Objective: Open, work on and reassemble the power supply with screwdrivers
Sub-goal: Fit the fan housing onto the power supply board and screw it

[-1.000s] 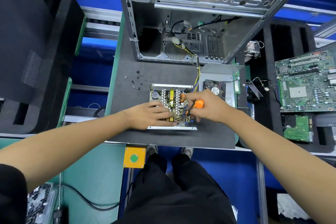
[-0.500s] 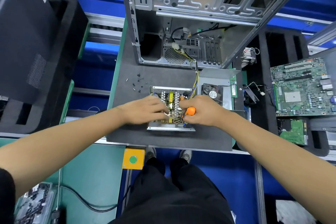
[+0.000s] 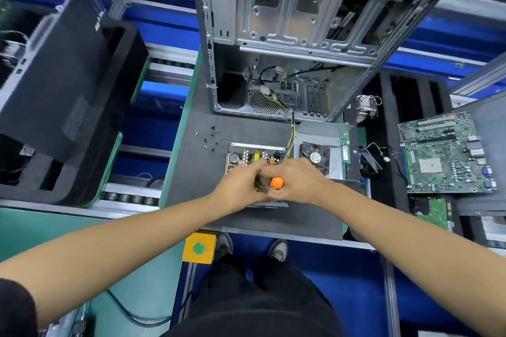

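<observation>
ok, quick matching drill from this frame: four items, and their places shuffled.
Items:
1. loose screws
2. fan
3. motherboard
4. screwdriver

Places:
A. far right, on black foam
B. in the right hand
C. on the mat, left of the power supply
D. in the lid, right of the power supply

Pairs: 1-C, 2-D, 3-A, 4-B

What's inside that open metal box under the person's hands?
Inside the power supply sit a circuit board, a capacitor and yellow wires. The left hand and right hand, holding an orange-handled screwdriver, hide the rest.
</observation>
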Action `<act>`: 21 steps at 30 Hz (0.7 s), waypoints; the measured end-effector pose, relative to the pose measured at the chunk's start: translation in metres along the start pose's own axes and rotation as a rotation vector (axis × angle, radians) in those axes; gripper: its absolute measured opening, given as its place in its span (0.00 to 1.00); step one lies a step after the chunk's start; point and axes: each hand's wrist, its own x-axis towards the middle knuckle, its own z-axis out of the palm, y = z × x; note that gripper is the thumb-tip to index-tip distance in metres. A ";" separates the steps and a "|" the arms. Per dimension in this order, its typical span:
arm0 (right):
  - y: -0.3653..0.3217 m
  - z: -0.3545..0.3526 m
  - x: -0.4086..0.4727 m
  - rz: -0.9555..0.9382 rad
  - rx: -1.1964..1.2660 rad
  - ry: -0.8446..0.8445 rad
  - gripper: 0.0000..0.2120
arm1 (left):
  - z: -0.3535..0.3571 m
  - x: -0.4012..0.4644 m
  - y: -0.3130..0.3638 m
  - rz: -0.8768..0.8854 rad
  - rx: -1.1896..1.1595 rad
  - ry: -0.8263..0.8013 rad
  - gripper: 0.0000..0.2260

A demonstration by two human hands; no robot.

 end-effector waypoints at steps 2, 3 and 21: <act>-0.001 -0.001 0.000 -0.004 -0.004 -0.006 0.06 | 0.006 -0.002 -0.003 0.031 0.047 0.028 0.16; -0.002 -0.002 0.000 -0.007 -0.015 -0.014 0.07 | 0.008 -0.003 -0.005 0.047 0.077 0.027 0.14; -0.010 -0.041 0.018 -0.434 -0.646 -0.301 0.12 | 0.004 -0.006 -0.005 0.129 -0.083 -0.041 0.11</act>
